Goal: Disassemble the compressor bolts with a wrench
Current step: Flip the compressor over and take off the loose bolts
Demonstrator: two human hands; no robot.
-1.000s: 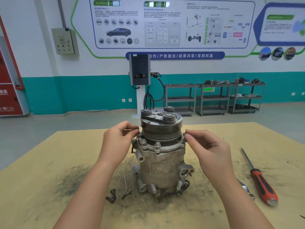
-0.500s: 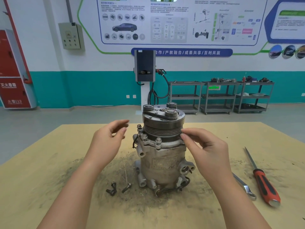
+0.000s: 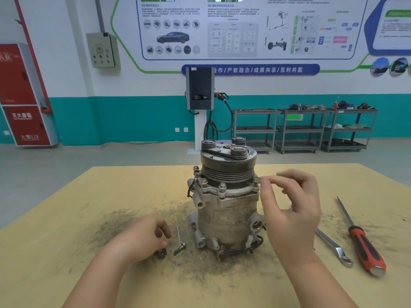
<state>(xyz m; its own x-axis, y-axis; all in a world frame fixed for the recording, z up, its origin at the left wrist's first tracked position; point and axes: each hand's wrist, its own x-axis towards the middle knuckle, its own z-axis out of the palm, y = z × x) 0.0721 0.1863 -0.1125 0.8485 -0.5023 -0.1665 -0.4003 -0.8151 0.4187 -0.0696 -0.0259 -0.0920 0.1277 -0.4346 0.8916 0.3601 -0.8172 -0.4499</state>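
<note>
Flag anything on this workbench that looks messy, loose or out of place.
A dark patch of gritty debris and straw-like bits is smeared across the tan wooden tabletop around the upright grey metal compressor. Loose removed bolts lie in it by the left hand. A thin black wire dangles at the compressor's base.

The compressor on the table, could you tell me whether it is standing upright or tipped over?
Upright: the compressor stands on its ported end, pulley on top.
</note>
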